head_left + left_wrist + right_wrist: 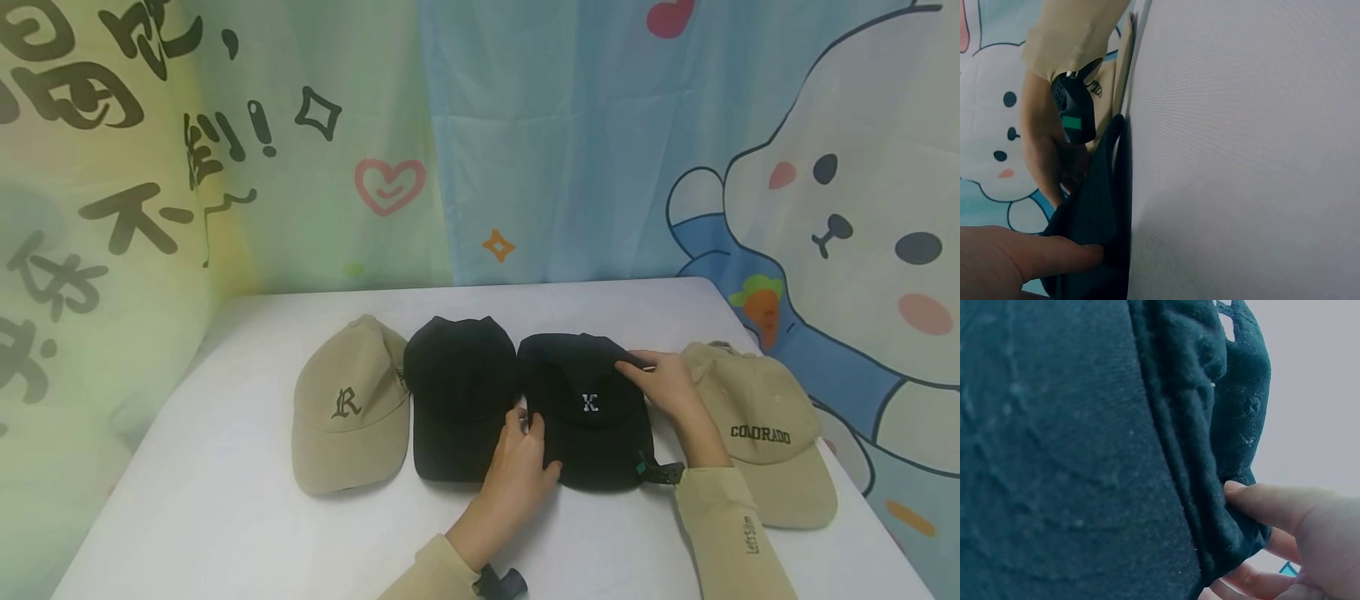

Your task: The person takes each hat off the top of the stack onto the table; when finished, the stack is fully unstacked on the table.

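A black cap with a white K [590, 403] lies on the white table, brim toward me, with both hands at it. My left hand [517, 467] is at the brim's near left corner. Its thumb [1063, 255] lies against the dark cloth in the left wrist view, while its other fingers are mostly hidden there. My right hand [667, 382] holds the crown's upper right edge. In the right wrist view the right thumb [1263, 501] presses on the folded black cloth [1191, 425], with fingers behind it.
Left of the K cap sit a plain black cap [459, 375] and a beige cap with an R [348, 417]. A beige COLORADO cap [765, 408] lies on the right, partly behind my right forearm. A printed curtain [562, 167] hangs behind the table [225, 500].
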Tool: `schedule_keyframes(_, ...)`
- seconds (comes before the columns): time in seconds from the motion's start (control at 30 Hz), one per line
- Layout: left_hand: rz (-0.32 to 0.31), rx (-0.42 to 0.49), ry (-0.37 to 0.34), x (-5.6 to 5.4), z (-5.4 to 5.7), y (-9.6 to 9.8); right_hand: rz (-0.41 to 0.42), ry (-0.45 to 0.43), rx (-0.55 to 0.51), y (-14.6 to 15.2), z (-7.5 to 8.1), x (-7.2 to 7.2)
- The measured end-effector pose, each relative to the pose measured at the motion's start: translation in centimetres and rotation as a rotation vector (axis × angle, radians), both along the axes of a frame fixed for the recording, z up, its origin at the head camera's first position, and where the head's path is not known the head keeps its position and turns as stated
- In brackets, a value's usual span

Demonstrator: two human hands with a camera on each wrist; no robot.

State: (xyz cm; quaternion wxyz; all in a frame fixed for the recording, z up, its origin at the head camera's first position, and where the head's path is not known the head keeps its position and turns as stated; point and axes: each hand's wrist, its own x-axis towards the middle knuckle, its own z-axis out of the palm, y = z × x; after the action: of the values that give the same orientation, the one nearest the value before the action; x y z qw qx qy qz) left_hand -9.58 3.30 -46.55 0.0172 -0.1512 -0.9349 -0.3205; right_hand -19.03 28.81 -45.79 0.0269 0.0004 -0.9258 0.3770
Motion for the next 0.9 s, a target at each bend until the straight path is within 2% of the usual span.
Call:
schedule_keyframes(0.47, 0.002, -0.016, 0.01, 0.08, 0.01, 0.04, 0.025, -0.003, 0.007, -0.08, -0.13, -0.04)
schedule_keyframes(0.7, -0.009, -0.012, 0.016, 0.09, -0.06, 0.0, 0.078, -0.001, 0.046, -0.17, 0.04, -0.08)
schedule_keyframes(0.9, -0.009, -0.02, 0.011, 0.12, 0.04, 0.02, 0.076, -0.067, 0.048, -0.31, 0.44, 0.03)
